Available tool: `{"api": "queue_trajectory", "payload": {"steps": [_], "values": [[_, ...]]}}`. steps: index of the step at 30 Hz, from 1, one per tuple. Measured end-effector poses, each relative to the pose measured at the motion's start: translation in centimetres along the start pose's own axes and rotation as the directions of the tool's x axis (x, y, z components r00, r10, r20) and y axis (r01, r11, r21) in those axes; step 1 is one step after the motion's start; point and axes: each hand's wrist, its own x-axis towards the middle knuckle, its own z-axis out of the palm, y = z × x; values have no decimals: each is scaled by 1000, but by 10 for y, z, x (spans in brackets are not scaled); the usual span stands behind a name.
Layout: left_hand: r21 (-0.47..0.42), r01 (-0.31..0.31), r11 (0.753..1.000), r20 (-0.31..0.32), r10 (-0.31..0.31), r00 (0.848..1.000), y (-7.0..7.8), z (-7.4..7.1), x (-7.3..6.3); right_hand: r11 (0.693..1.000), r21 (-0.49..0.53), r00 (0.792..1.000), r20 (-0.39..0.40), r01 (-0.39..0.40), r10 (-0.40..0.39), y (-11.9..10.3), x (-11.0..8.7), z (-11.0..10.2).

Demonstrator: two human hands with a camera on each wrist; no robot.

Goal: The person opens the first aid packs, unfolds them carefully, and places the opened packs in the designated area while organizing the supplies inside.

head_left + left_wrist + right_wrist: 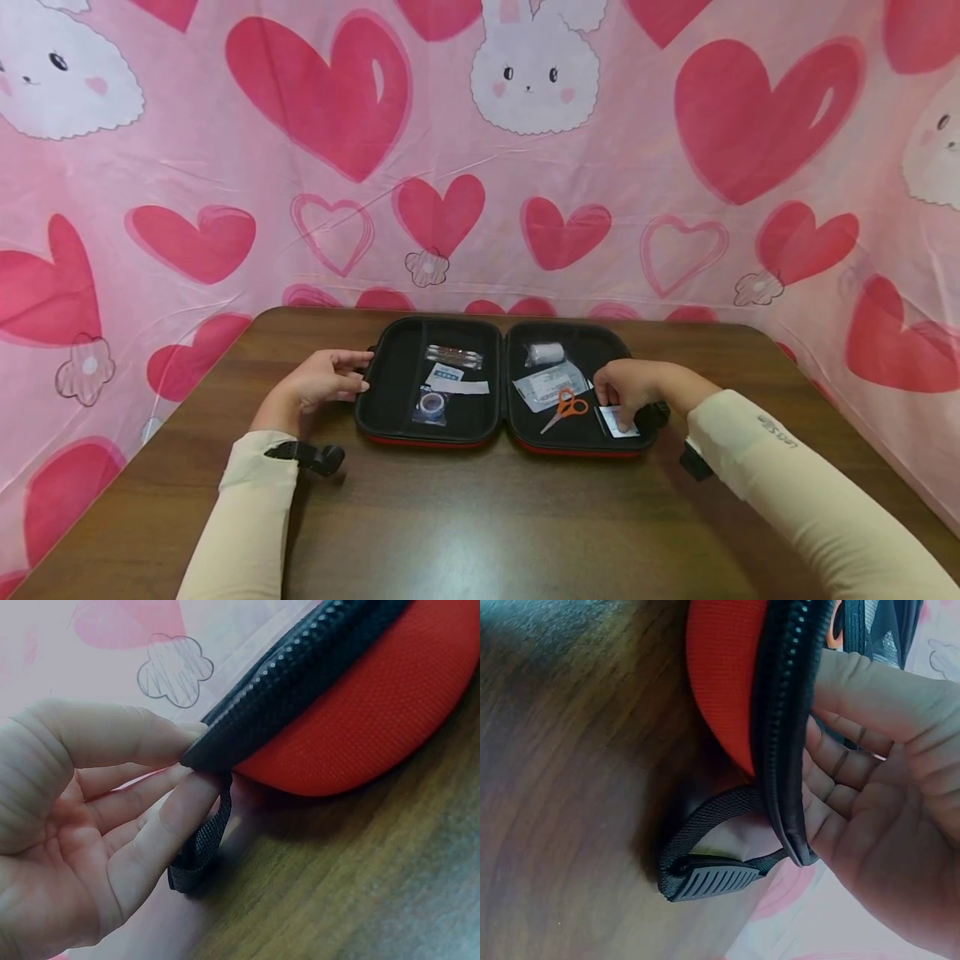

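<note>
An opened first-aid case [428,442] with black lining and a red shell lies flat. At its left end my left hand [327,380] pinches the zippered rim [247,705] between thumb and fingers, near a black strap loop [199,859]. My right hand [637,385] reaches over the right rim with curled fingers at a small white packet [617,422] in the right half. In the right wrist view the zippered rim [787,712] hides the fingertips. Orange-handled scissors [567,407], a clear-wrapped pack [543,387] and a white bandage roll [546,353] lie beside that hand.
The left half holds wrapped swab-like sticks [453,357], a blue-white packet [446,374], a white strip [465,387] and a bagged tape roll [431,405]. A black carry handle [712,877] hangs off the right end. Behind the wooden table [465,517] hangs a heart-patterned pink cloth [465,150].
</note>
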Motion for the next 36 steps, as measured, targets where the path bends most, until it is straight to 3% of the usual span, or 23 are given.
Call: {"api": "queue_trajectory", "payload": {"steps": [6, 12, 20, 27, 30, 34, 36], "values": [[4, -7, 1000, 0, 7, 1000, -1, 0, 0, 1000, 0, 1000, -11, -23, 23, -1, 1, 1], [7, -9, 1000, -2, 9, 1000, -1, 1, 0, 999, 28, 999, -23, 36, -36, 2, -1, -1], [-3, -7, 1000, 2, 7, 1000, 1, 1, -1, 984, 161, 996, -65, 78, -69, 9, -6, -6], [2, -2, 1000, -6, 2, 1000, 0, 0, 0, 975, 219, 999, -34, -29, 37, 14, -10, -22], [5, -1, 1000, -6, 1, 1000, 0, 0, 0, 967, 241, 993, -70, -78, 97, 20, -11, -28], [9, -3, 1000, -4, 3, 1000, 1, 1, -1, 933, 343, 975, -148, -107, 167, 30, -11, -31], [8, -3, 1000, -3, 3, 1000, 1, 1, -2, 901, 420, 972, -146, -108, 184, 35, -10, -30]]}}
